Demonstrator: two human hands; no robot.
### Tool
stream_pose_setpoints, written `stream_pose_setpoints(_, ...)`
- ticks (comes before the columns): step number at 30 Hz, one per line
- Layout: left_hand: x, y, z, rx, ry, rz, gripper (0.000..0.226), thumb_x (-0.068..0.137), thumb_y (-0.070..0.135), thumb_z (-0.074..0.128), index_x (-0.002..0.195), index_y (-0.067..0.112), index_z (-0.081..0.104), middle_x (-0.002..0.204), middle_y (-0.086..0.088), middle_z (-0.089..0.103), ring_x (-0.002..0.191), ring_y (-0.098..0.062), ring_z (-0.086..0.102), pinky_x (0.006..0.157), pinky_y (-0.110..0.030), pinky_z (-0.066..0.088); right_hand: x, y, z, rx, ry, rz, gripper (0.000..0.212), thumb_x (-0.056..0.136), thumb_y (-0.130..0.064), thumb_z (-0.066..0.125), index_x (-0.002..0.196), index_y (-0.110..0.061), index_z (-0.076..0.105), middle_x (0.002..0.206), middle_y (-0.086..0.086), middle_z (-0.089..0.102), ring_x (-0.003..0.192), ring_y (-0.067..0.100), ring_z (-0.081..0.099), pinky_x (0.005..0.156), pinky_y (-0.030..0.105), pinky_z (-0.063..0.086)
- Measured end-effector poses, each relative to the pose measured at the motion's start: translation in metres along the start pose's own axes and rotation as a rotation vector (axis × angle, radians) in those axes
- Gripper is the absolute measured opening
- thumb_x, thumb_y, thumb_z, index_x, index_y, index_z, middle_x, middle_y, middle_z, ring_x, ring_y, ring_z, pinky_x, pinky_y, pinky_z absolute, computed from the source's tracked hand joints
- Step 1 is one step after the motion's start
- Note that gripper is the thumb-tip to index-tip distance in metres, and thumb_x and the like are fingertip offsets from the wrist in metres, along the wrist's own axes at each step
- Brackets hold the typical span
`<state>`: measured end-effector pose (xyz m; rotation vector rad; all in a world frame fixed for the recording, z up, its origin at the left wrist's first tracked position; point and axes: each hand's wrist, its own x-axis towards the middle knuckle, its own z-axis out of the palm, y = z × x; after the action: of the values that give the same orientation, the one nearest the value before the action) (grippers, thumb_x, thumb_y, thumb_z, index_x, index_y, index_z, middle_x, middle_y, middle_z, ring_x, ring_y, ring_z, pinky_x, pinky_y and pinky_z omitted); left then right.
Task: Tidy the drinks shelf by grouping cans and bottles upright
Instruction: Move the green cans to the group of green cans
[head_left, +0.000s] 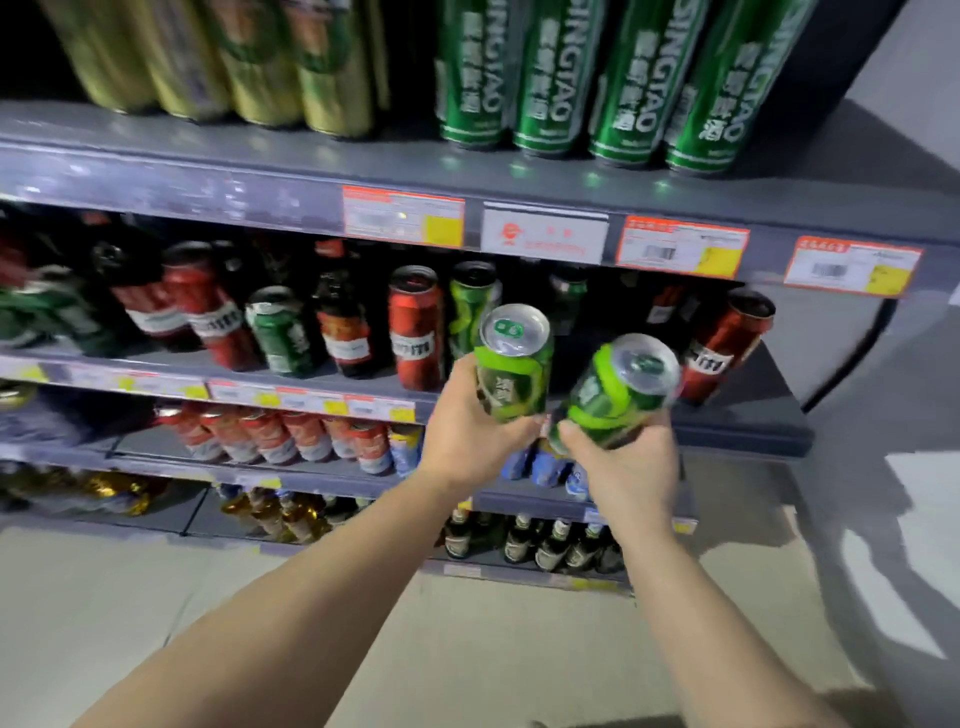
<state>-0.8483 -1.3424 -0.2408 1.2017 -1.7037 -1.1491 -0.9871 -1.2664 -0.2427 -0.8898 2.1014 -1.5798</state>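
a tall grey metal shelf unit (291, 171) fills the view, its flat painted boards edged with a price-label strip (680, 247) of orange, white and yellow paper tags. on the top board stand long slim cylinders: a row of gold cans (218, 62) on the left and glossy green tsingtao cans (561, 78) on the right, all upright. the middle shelf board (332, 371) carries a mixed lot — red cans (415, 327), a dark glass bottle (340, 312) with a red label, a short green can (278, 330) and a lime-green can (470, 301) at the back; several on the left lean or are blurred. a lone red can (727, 348) stands tilted near the right end. lower boards hold red-and-white cans (280, 436), blue cans (540, 465) and small brown bottles (540, 543). the floor is pale tile.

in front of the middle shelf, the left hand (467, 431) holds a left green can (514, 364) almost upright, silver pull-tab lid facing up, fingers curled round its lower body. just beside it the right hand (623, 467) grips a right green can (618, 389) tilted to the right, fingers wrapped round its base — its lid is motion-blurred. the two smooth aluminium cans sit close together, whether touching i cannot tell.
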Motion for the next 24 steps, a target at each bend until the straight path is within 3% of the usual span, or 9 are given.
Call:
stream_pose_setpoints(3, -0.025, -0.027, -0.086, 0.053, 0.046, 0.002, 0.070, 0.066, 0.026, 0.087, 0.122, 0.035, 0.046, 0.100, 0.028, 0.058, 0.094, 0.004, 0.058, 0.074, -0.006, 0.041, -0.043, -0.029, 0.060, -0.046, -0.151, -0.041, 0.040, 0.067, -0.020, 0.086, 0.091, -0.029, 0.056, 0.081, -0.022, 0.063, 0.070, -0.014, 0.057, 0.058, 0.005, 0.040)
stream_pose_setpoints(9, -0.077, -0.097, -0.281, 0.119, 0.138, -0.032, 0.066, 0.058, 0.034, 0.085, 0.115, 0.039, 0.051, 0.106, 0.015, 0.067, 0.103, -0.008, 0.065, 0.087, -0.032, 0.053, -0.170, -0.079, 0.214, -0.022, -0.347, -0.117, 0.046, 0.060, -0.013, 0.089, 0.085, -0.029, 0.054, 0.076, -0.022, 0.061, 0.069, -0.006, 0.058, 0.058, 0.001, 0.040)
stream_pose_setpoints(11, -0.092, -0.109, -0.334, 0.145, 0.176, -0.092, 0.065, 0.059, 0.034, 0.085, 0.113, 0.039, 0.049, 0.103, 0.019, 0.066, 0.101, -0.003, 0.063, 0.085, -0.031, 0.052, -0.205, -0.091, 0.256, -0.009, -0.426, -0.101, 0.050, 0.054, -0.029, 0.089, 0.091, -0.035, 0.056, 0.085, -0.018, 0.069, 0.079, 0.003, 0.066, 0.073, 0.019, 0.053)
stream_pose_setpoints(13, -0.102, -0.119, -0.377, 0.163, 0.227, -0.127, 0.068, 0.057, 0.037, 0.083, 0.116, 0.038, 0.048, 0.103, 0.022, 0.064, 0.100, 0.002, 0.060, 0.085, -0.030, 0.051, -0.229, -0.104, 0.288, 0.002, -0.481, -0.081, 0.054, 0.051, -0.037, 0.087, 0.097, -0.037, 0.057, 0.090, -0.015, 0.072, 0.086, 0.008, 0.069, 0.078, 0.032, 0.056)
stream_pose_setpoints(18, -0.105, -0.146, -0.436, 0.109, 0.302, -0.188, 0.063, 0.062, 0.026, 0.088, 0.114, 0.027, 0.051, 0.098, 0.018, 0.066, 0.091, 0.010, 0.059, 0.079, -0.022, 0.049, -0.251, -0.127, 0.339, -0.018, -0.539, -0.078, 0.049, 0.063, -0.025, 0.088, 0.099, -0.034, 0.057, 0.082, -0.023, 0.067, 0.076, -0.007, 0.063, 0.063, 0.010, 0.045)
stream_pose_setpoints(21, -0.091, -0.161, -0.455, 0.084, 0.332, -0.228, 0.061, 0.064, 0.023, 0.088, 0.113, 0.025, 0.051, 0.098, 0.016, 0.066, 0.090, 0.010, 0.059, 0.078, -0.022, 0.050, -0.247, -0.127, 0.366, -0.019, -0.552, -0.069, 0.047, 0.064, -0.022, 0.088, 0.098, -0.035, 0.057, 0.085, -0.023, 0.067, 0.080, -0.007, 0.062, 0.070, 0.018, 0.046)
stream_pose_setpoints(24, -0.067, -0.174, -0.472, 0.060, 0.370, -0.252, 0.063, 0.066, 0.022, 0.087, 0.116, 0.024, 0.050, 0.101, 0.018, 0.063, 0.090, 0.012, 0.057, 0.075, -0.018, 0.047, -0.234, -0.127, 0.392, -0.041, -0.572, -0.060, 0.050, 0.065, -0.026, 0.088, 0.105, -0.030, 0.058, 0.087, -0.022, 0.065, 0.084, 0.005, 0.063, 0.078, 0.027, 0.047)
